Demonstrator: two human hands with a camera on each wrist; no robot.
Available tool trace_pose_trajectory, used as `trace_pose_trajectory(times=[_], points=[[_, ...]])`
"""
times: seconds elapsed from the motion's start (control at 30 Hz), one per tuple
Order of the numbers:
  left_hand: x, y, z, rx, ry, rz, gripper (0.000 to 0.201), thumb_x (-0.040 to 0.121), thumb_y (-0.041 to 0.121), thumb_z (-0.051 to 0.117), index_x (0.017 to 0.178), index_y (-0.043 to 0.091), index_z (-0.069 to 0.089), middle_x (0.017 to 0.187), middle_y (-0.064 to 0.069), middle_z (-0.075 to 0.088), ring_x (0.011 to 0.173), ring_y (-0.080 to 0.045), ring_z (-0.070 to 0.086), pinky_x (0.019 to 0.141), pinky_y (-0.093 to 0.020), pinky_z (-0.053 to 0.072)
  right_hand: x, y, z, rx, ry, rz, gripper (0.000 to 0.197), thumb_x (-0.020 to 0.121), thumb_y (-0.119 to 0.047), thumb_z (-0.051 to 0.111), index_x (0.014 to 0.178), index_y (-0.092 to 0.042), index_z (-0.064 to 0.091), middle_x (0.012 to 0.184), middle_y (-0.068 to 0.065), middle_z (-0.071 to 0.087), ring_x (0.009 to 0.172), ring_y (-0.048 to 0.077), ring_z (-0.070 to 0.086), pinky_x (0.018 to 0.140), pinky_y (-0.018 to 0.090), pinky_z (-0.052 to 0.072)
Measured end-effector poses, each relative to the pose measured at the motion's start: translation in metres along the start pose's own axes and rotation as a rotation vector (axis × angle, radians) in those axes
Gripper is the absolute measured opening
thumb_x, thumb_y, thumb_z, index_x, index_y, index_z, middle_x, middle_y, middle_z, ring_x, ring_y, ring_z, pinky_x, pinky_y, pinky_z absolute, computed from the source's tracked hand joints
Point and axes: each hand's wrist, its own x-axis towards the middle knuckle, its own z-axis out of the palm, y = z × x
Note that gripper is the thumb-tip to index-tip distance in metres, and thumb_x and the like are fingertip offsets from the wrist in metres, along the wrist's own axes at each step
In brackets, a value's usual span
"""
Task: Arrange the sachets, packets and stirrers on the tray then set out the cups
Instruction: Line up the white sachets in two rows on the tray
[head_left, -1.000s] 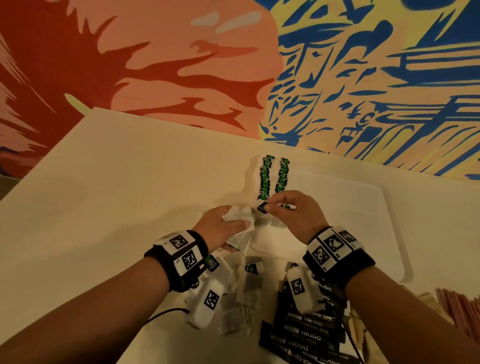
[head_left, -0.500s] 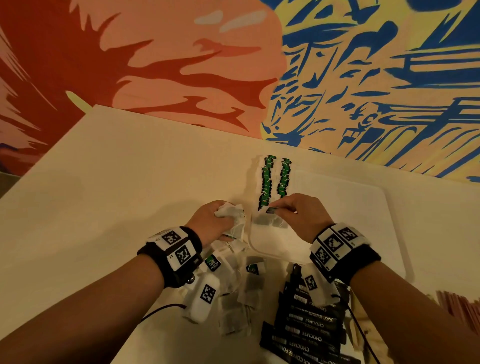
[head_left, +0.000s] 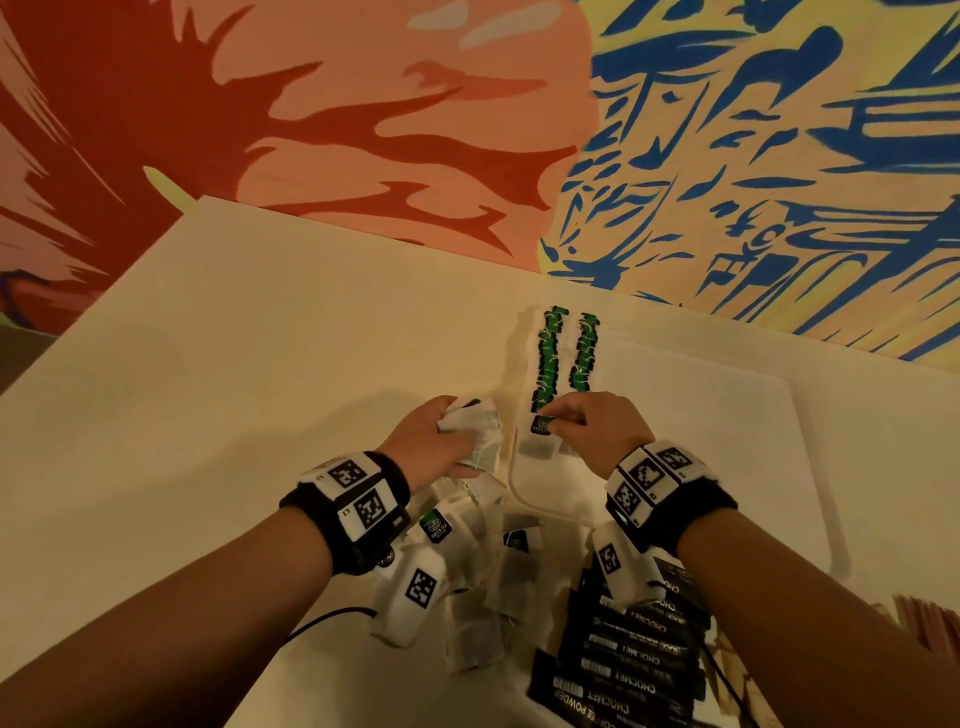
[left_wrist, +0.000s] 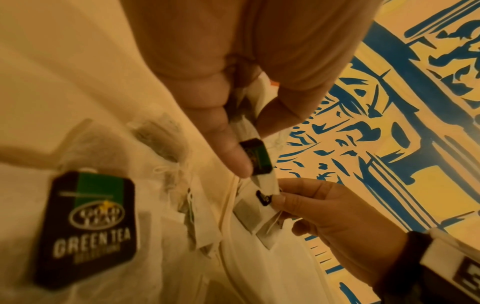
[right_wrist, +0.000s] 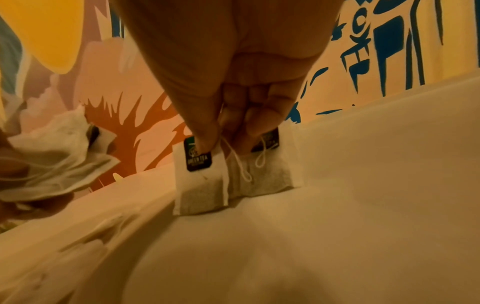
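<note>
My left hand (head_left: 454, 434) grips a bunch of white tea bags (head_left: 475, 421) just left of the white tray (head_left: 727, 447); in the left wrist view these tea bags (left_wrist: 250, 127) sit between thumb and fingers. My right hand (head_left: 553, 420) pinches a green-tagged tea bag (head_left: 540, 434) that lies on the tray at the near end of two rows of tea bags (head_left: 550, 358). In the right wrist view its fingertips (right_wrist: 207, 139) press on the tag of that tea bag (right_wrist: 200, 185), beside a second bag (right_wrist: 262, 176).
Loose tea bags (head_left: 483, 597) lie on the white table (head_left: 234, 389) under my wrists. A heap of black coffee sachets (head_left: 623, 660) lies near the front edge. Reddish stirrers (head_left: 924, 618) show at the far right. A painted wall (head_left: 467, 130) rises behind the table.
My right hand has gone from the left hand's bunch down onto the tray with one tea bag, laying it at the near end of the rows. The left hand keeps its bunch.
</note>
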Motion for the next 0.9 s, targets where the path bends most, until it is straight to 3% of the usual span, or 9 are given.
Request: trace_pose_trajectory(times=[0.17, 0.3, 0.43, 0.57, 0.67, 0.9], points=[[0.002, -0.001, 0.001, 0.008, 0.017, -0.004, 0.04, 0.085, -0.008, 0.053, 0.119, 0.014, 0.051, 0.114, -0.014, 0.055, 0.098, -0.026, 0.064, 0.072, -0.029, 0.06, 0.006, 0.002, 0.003, 0.002, 0.005, 0.002, 0.023, 0.093, -0.024, 0.057, 0.113, -0.029, 0.066, 0.104, -0.006, 0.07, 0.089, 0.007, 0.059, 0.083, 0.021, 0.044], [0.0, -0.002, 0.003, 0.004, 0.0, 0.005, 0.041, 0.085, -0.01, 0.052, 0.118, 0.013, 0.05, 0.107, -0.012, 0.058, 0.091, -0.025, 0.066, 0.074, -0.031, 0.06, 0.0, 0.002, 0.0, 0.044, 0.057, -0.03, 0.026, 0.091, -0.027, 0.06, 0.118, -0.027, 0.062, 0.101, -0.006, 0.062, 0.092, 0.011, 0.059, 0.087, 0.028, 0.048], [-0.002, -0.003, 0.009, 0.014, -0.015, 0.013, 0.04, 0.084, -0.009, 0.056, 0.115, 0.015, 0.052, 0.107, -0.012, 0.06, 0.09, -0.024, 0.066, 0.072, -0.029, 0.06, -0.015, -0.008, -0.001, 0.187, 0.156, -0.107, 0.021, 0.089, -0.032, 0.062, 0.109, -0.029, 0.065, 0.096, -0.011, 0.063, 0.087, 0.007, 0.058, 0.078, 0.02, 0.043], [-0.005, -0.003, 0.019, 0.002, -0.077, 0.03, 0.039, 0.083, -0.007, 0.063, 0.116, 0.013, 0.054, 0.101, -0.012, 0.064, 0.084, -0.02, 0.068, 0.071, -0.03, 0.059, -0.029, -0.016, 0.012, 0.378, 0.083, -0.133, 0.029, 0.081, -0.032, 0.073, 0.109, -0.031, 0.065, 0.091, -0.01, 0.069, 0.085, 0.0, 0.062, 0.076, 0.007, 0.044], [-0.009, 0.0, 0.025, -0.013, -0.13, 0.046, 0.034, 0.082, -0.007, 0.064, 0.107, 0.014, 0.058, 0.088, -0.007, 0.065, 0.074, -0.015, 0.067, 0.064, -0.025, 0.058, -0.034, -0.017, 0.017, 0.421, 0.082, -0.134, 0.029, 0.082, -0.019, 0.072, 0.108, -0.03, 0.063, 0.084, 0.003, 0.069, 0.082, 0.01, 0.064, 0.076, 0.013, 0.046], [-0.011, -0.002, 0.027, 0.009, -0.14, 0.042, 0.022, 0.084, 0.0, 0.067, 0.1, 0.014, 0.063, 0.089, -0.006, 0.069, 0.075, -0.017, 0.07, 0.071, -0.032, 0.06, -0.047, -0.009, 0.007, 0.478, 0.183, -0.09, 0.018, 0.082, -0.021, 0.071, 0.088, -0.031, 0.057, 0.07, -0.002, 0.069, 0.062, 0.007, 0.059, 0.066, 0.02, 0.047]])
